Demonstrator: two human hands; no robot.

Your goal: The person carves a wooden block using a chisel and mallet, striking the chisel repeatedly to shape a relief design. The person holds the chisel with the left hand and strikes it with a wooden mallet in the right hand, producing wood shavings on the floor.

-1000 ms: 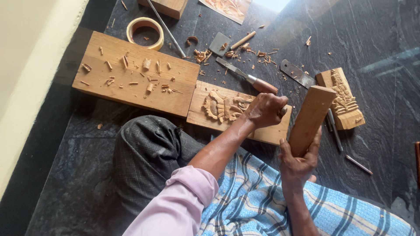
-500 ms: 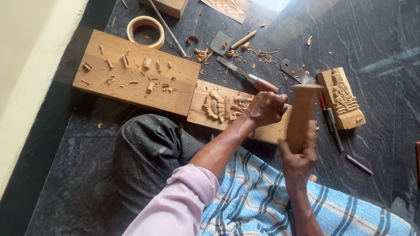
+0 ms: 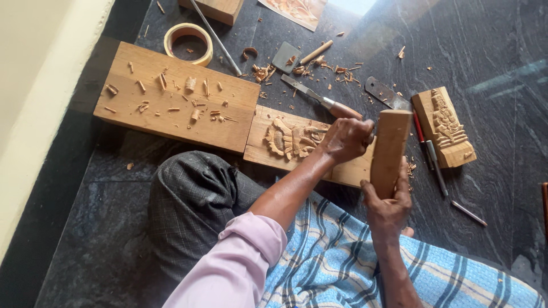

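Swung down since a second ago: wooden mallet block, raised off to the side then, now upright with its top end right beside the left hand and seemingly meeting the butt of whatever that hand grips. Right hand wrapped firmly round the lower end of the mallet block, fingers closed on it. Left hand clenched in a fist over the carving panel, closed on a tool almost wholly hidden inside it (only a hint of metal at the knuckles, so kind of tool not clear). Carving panel flat on the dark stone floor, a relief figure cut into its left half, just beside the left hand. Butted against the panel's left edge, a larger plank strewn with wood chips. Beyond the panel, a chisel with a wooden handle lying loose, and farther off a roll of tape, more shavings and a small dark flat piece. Right of the panel, past the mallet block, a finished small carved block with a flat metal blade and slim red-handled tools between. Near side of the panel: a knee in grey checked cloth, a blue striped cloth, a pink sleeve.
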